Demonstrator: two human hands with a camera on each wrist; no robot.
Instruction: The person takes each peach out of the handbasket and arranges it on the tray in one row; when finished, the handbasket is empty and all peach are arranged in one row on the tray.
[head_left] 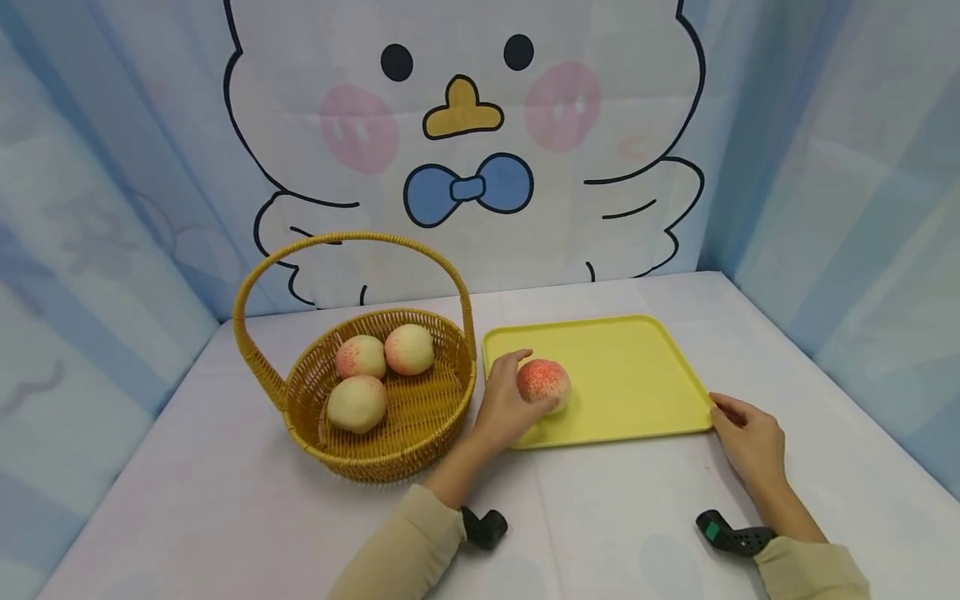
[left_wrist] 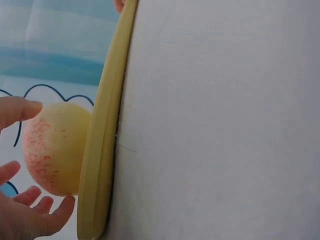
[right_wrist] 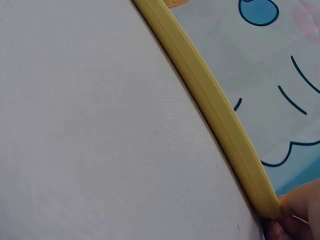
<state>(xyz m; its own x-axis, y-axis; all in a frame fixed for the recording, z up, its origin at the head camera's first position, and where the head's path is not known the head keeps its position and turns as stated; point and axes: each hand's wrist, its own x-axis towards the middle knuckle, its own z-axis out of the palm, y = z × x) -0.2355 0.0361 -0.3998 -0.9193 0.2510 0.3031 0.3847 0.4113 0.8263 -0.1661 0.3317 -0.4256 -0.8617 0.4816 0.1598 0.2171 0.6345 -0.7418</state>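
See a peach [head_left: 546,383] resting on the yellow tray [head_left: 630,375], towards its left end. Find the left hand [head_left: 510,408] around it, with thumb and fingers on opposite sides; cannot tell whether grasping it or only hovering close about it. Find the right hand [head_left: 752,442] pinching the tray's near right corner. Note a woven basket [head_left: 375,470] just left of the tray, holding three more peaches [head_left: 357,405] under a high arched handle [head_left: 360,237]. Note the left forearm [head_left: 461,473] passing near the basket's near right side, and a black device [head_left: 487,530] at each wrist. See also a white tablecloth [head_left: 600,525] below and, behind, a pale blue curtain [head_left: 112,167] with a printed bird [head_left: 465,117].
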